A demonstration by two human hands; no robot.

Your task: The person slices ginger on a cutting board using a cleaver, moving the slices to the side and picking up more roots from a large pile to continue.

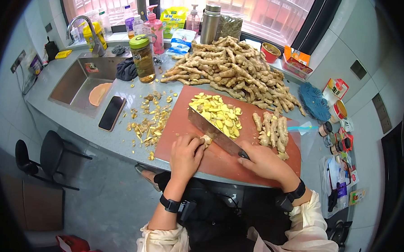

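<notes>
My right hand [266, 161] grips the black handle of a cleaver [217, 135], its wide blade slanting up and left across the red-brown cutting board [184, 111]. My left hand [186, 153] has its fingers closed on a piece of ginger [206, 140] beside the blade. Behind the blade lies a heap of yellow ginger slices [216, 112]. Several whole ginger roots [274, 129] rest on the board's right side. A large mound of ginger [236, 71] stands behind the board. Ginger scraps [150, 123] are scattered to the left of the board.
A phone [112, 113] lies near the sink [71, 82] at left. A green-lidded bottle [142, 60] and a steel thermos [210, 25] stand at the back. At right are a blue scalloped dish [314, 101] and several small jars [330, 139].
</notes>
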